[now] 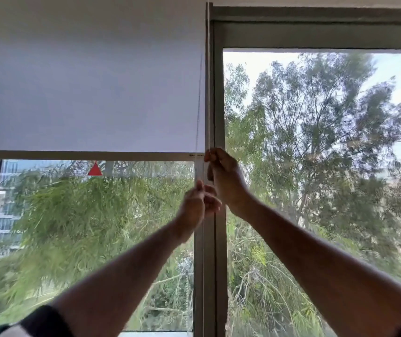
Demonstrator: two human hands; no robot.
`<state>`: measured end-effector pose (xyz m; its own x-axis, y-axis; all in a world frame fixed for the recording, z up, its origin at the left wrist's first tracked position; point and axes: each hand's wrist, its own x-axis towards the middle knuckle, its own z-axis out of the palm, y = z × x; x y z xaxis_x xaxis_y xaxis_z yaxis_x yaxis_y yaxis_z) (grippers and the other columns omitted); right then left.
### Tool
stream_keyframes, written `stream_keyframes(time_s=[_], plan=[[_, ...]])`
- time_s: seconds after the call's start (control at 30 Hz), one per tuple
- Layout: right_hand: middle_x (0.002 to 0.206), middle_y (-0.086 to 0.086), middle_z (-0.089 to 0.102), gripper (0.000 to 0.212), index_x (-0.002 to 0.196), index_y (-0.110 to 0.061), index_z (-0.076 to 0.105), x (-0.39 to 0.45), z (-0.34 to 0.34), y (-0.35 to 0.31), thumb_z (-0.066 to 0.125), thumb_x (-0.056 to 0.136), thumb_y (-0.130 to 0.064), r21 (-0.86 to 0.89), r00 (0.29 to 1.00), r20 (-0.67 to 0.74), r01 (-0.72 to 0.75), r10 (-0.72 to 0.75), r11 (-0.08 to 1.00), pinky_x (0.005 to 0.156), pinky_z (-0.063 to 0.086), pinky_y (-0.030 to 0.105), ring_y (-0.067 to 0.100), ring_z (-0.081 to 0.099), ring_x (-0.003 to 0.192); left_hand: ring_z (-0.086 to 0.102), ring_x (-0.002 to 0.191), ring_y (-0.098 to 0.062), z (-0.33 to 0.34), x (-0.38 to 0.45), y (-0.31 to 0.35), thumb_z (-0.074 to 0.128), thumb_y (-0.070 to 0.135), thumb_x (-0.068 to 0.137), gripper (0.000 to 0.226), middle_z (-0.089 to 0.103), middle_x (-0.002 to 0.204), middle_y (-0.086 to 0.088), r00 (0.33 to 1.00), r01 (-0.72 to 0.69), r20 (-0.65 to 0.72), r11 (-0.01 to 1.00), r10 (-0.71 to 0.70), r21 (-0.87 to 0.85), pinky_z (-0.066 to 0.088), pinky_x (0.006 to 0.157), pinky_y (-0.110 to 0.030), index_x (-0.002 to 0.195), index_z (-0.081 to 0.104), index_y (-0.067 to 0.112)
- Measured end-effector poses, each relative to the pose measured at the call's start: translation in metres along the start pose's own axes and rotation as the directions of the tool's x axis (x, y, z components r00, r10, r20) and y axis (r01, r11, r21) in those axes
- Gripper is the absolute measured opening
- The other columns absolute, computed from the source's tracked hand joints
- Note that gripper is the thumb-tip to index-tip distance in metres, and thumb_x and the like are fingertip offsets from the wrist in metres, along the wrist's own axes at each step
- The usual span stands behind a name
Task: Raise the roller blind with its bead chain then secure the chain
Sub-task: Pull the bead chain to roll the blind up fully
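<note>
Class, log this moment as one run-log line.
blind: partly raised | chain: both hands | right hand: upper grip | left hand: lower grip | securing: pending

You have one view only, worn on your head, tilted upward at the window frame point(218, 98) from close range (arm's reach). Both forearms rise from the bottom edge; the blind point(90, 76) fills the upper left.

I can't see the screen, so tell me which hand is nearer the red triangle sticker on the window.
Left. The left hand is lower right of the red triangle sticker, pinching the bead chain. The right hand grips the chain farther right, by the frame.
</note>
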<state>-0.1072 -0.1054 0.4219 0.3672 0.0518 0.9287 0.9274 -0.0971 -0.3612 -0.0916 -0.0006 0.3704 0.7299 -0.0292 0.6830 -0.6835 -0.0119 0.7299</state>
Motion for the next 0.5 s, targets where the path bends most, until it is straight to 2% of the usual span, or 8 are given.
stream_keyframes(time_s=[0.07,0.1,0.2,0.3,0.37,0.4,0.47,0.5], plan=[[0.062,-0.012,0.063,0.031,0.083,-0.029,0.058,-0.008,-0.001,0.011,0.045,0.106,-0.013,-0.013,1.0,0.022,0.009,-0.009,1.0,0.051,0.056,0.046,0.012,0.06,0.055,0.071,0.068,-0.018,-0.011,0.017,0.027,0.018,0.042,0.108,0.058,0.072,0.071,-0.009,0.996,-0.028,-0.084,0.996,0.02,-0.086,0.061,0.065,-0.03,0.092,0.065,0.011],[0.066,-0.008,0.064,0.029,0.083,-0.03,0.059,-0.011,-0.003,0.016,0.046,0.105,-0.015,-0.021,1.0,0.012,0.029,-0.029,0.999,0.052,0.053,0.045,0.018,0.062,0.058,0.071,0.072,-0.019,-0.013,0.025,0.041,0.018,0.042,0.108,0.058,0.073,0.074,-0.008,0.996,-0.032,-0.086,0.994,0.023,-0.109,0.059,0.067,-0.032,0.094,0.066,0.012],[0.058,-0.013,0.054,0.032,0.083,-0.04,0.058,-0.021,-0.002,0.03,0.045,0.102,-0.018,-0.054,0.997,0.022,0.072,-0.07,0.996,0.05,0.036,0.034,0.012,0.044,0.053,0.067,0.08,-0.023,-0.015,0.042,0.077,0.019,0.04,0.109,0.054,0.071,0.086,-0.011,0.999,0.002,-0.045,0.993,-0.007,-0.114,0.053,0.071,-0.035,0.107,0.063,0.008],[0.056,-0.014,0.051,0.032,0.085,-0.04,0.057,-0.036,0.006,0.044,0.043,0.103,-0.017,-0.062,0.991,0.114,0.073,-0.065,0.995,0.047,0.032,0.028,0.006,0.039,0.051,0.064,0.078,-0.023,-0.009,0.053,0.111,0.022,0.033,0.11,0.047,0.069,0.088,-0.011,0.997,0.0,-0.073,0.991,-0.01,-0.134,0.053,0.073,-0.035,0.115,0.06,0.006],[0.056,-0.012,0.051,0.032,0.085,-0.04,0.056,-0.043,0.005,0.052,0.043,0.103,-0.017,-0.068,0.988,0.147,0.061,-0.05,0.996,0.047,0.032,0.028,0.008,0.039,0.051,0.057,0.064,-0.019,0.001,0.057,0.128,0.025,0.026,0.109,0.038,0.061,0.072,-0.005,0.998,0.005,-0.064,0.979,-0.019,-0.206,0.05,0.058,-0.028,0.106,0.06,0.01],[0.056,-0.011,0.05,0.032,0.085,-0.041,0.056,-0.044,0.002,0.055,0.042,0.102,-0.018,-0.069,0.988,0.146,0.062,-0.051,0.996,0.048,0.032,0.027,0.008,0.038,0.051,0.048,0.055,-0.015,0.008,0.059,0.134,0.026,0.022,0.108,0.034,0.052,0.062,0.0,0.998,0.015,-0.059,0.974,-0.029,-0.225,0.041,0.047,-0.022,0.097,0.058,0.014],[0.056,-0.009,0.046,0.029,0.084,-0.038,0.055,-0.044,-0.006,0.056,0.042,0.101,-0.018,-0.063,0.988,0.143,0.07,-0.06,0.996,0.047,0.031,0.024,0.009,0.036,0.051,0.031,0.039,-0.01,0.019,0.06,0.138,0.027,0.012,0.101,0.034,0.037,0.048,0.006,0.996,0.013,-0.079,0.982,-0.028,-0.189,0.022,0.04,-0.015,0.076,0.048,0.022],[0.057,-0.008,0.045,0.029,0.084,-0.036,0.055,-0.043,-0.01,0.057,0.043,0.102,-0.018,-0.075,0.986,0.155,0.079,-0.067,0.994,0.047,0.031,0.024,0.01,0.037,0.051,0.026,0.033,-0.008,0.023,0.059,0.136,0.026,0.007,0.097,0.036,0.034,0.044,0.008,0.996,0.005,-0.09,0.987,-0.02,-0.161,0.019,0.039,-0.013,0.069,0.043,0.023]])
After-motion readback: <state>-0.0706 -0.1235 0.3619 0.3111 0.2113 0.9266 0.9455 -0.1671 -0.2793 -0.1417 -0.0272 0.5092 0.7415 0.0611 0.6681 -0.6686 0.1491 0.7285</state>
